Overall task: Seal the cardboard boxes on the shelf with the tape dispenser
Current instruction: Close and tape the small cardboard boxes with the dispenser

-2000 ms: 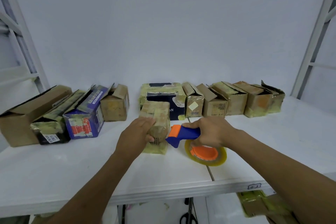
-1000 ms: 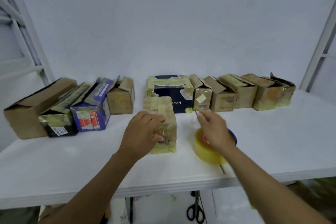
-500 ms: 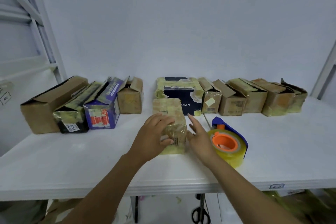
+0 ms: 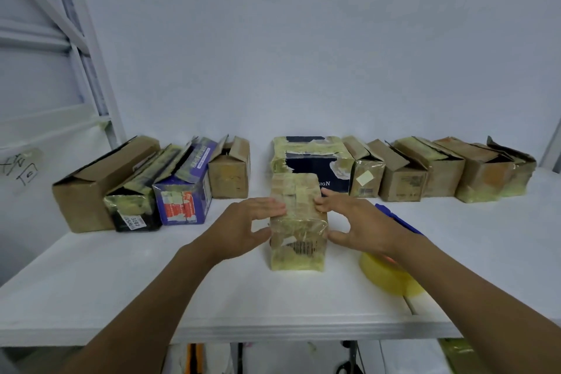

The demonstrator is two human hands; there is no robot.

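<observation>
White shelf board (image 4: 91, 297) | brown tape-wrapped cardboard box (image 4: 299, 234) mid-shelf, left hand (image 4: 243, 231) and right hand (image 4: 361, 228) gripping its sides, fingers curled over top | blue-handled yellow-roll tape dispenser (image 4: 391, 279) under right forearm: arm sweep could knock it off

Soft, even, cool-white light fills a rather dim scene and gives the wall (image 4: 303, 39) and the shelf (image 4: 121, 297) a blue-grey cast. No lamp shows. The taped box (image 4: 299, 222) at centre throws only a faint shadow at its base, and its plastic wrap has a dull sheen on the near face. On either side of the box, the left hand (image 4: 243, 231) and right hand (image 4: 364, 231) are slightly smeared at the fingertips. Just right of the box, the yellow tape roll (image 4: 388, 276) is blurred. Far left of the box, the shelf upright (image 4: 88, 48) leans sharply from wide-angle distortion.
</observation>
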